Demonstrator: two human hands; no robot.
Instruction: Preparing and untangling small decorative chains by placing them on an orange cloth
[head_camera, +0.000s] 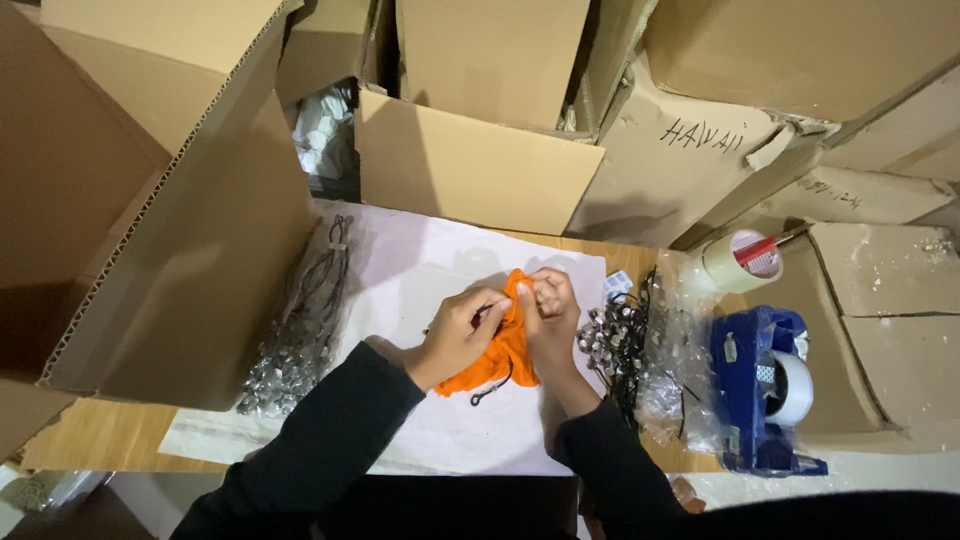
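An orange cloth piece (503, 352) lies bunched on a white sheet (420, 270), held between both hands. My left hand (458, 335) pinches its left upper edge. My right hand (548, 315) grips the top right of the cloth, fingers curled. A small dark metal hook (486, 394) on a cord hangs from the cloth's lower edge. Both sleeves are black.
A pile of black cords with metal clips (618, 345) lies right of the hands on clear plastic. A bagged bundle of similar cords (300, 330) lies left. A blue tape dispenser (765, 390) and a tape roll (742, 262) sit at right. Cardboard boxes (470, 170) surround the wooden table.
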